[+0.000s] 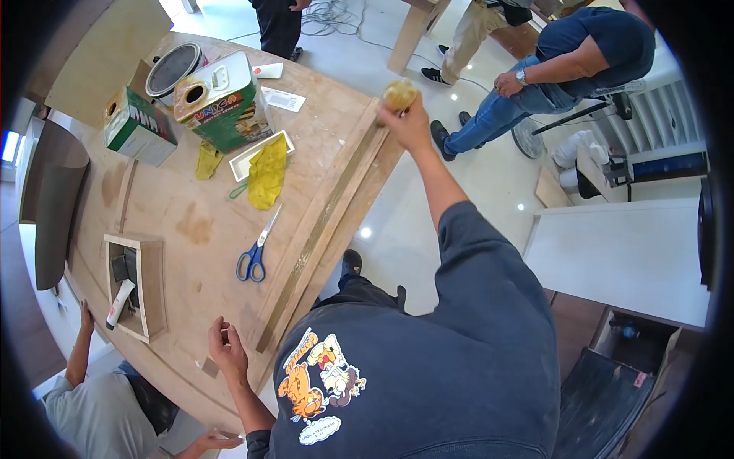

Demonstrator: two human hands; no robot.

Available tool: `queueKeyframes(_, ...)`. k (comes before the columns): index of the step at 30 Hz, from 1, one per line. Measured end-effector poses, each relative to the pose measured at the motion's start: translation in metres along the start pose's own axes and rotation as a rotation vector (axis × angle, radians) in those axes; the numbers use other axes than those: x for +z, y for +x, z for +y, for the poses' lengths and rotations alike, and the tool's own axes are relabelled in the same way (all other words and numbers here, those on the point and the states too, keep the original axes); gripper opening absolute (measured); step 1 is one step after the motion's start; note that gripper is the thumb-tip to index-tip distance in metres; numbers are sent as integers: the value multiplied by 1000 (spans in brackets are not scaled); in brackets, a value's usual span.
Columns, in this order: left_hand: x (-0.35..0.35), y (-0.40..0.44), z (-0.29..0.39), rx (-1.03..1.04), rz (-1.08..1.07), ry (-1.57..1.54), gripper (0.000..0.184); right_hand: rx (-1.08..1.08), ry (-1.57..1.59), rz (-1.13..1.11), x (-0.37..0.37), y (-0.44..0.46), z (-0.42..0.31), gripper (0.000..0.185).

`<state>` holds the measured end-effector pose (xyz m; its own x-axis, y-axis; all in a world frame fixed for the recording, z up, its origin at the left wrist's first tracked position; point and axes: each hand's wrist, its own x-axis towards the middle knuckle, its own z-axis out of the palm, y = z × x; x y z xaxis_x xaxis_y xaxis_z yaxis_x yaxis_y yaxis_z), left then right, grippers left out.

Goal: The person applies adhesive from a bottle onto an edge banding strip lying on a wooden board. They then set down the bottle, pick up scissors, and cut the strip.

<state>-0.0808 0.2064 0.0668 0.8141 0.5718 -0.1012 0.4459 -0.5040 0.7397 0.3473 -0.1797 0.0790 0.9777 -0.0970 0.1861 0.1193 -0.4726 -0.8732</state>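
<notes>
My right hand (407,126) is closed around a crumpled yellowish cloth (401,93), at the far end of a long wooden strip (313,237) along the table's edge. Whether the cloth touches the wood I cannot tell. My left hand (228,348) hovers by the near end of that strip, its fingers loosely curled and a little apart, with nothing visible in them. Blue-handled scissors (252,260) lie between the hands on the wooden table (183,268). A yellow cloth (267,174) hangs over a small white tray (243,164) farther back.
Two metal cans (222,107), (138,126) and a round tub (174,70) stand at the back left. A wooden box (153,291) holds dark pieces and a white tube (120,304). One person (99,413) is at lower left; others stand beyond the table. A fan (527,138) stands right.
</notes>
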Motion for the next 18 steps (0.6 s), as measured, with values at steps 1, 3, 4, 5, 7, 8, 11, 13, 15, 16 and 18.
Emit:
queueKeyframes(1, 0, 0, 0, 3, 2, 3, 30, 47, 0, 25, -2, 11, 0, 61)
queueKeyframes(3, 1, 0, 6, -4, 5, 1, 30, -5, -6, 12, 1, 16, 5, 60)
queueKeyframes(4, 1, 1, 8, -8, 8, -1, 30, -32, -9, 6, 3, 18, 7, 60)
queueKeyframes(5, 2, 1, 8, -5, 17, -6, 30, -70, -16, -11, 6, 16, 9, 60)
queueKeyframes(7, 3, -2, 8, -6, 39, -15, 30, -147, -29, -52, 12, 5, 4, 60)
queueKeyframes(8, 4, -4, 6, 6, 37, -13, 30, -128, -33, -33, 13, 12, 6, 61)
queueKeyframes(11, 2, -6, 3, 14, 17, -11, 30, -42, -43, 17, 6, 29, 11, 62)
queueKeyframes(13, 1, -5, 5, -26, 15, -30, 29, 22, -42, 21, 1, 33, 5, 61)
queueKeyframes(15, 2, -5, 5, -21, 34, -41, 29, -167, -49, 50, 3, 21, 10, 59)
queueKeyframes(16, 3, -7, 5, -22, 44, -47, 29, -261, -52, 60, 4, 17, 12, 59)
queueKeyframes(18, 2, -8, 8, -15, 40, -25, 29, -108, -9, 153, -5, 23, 8, 57)
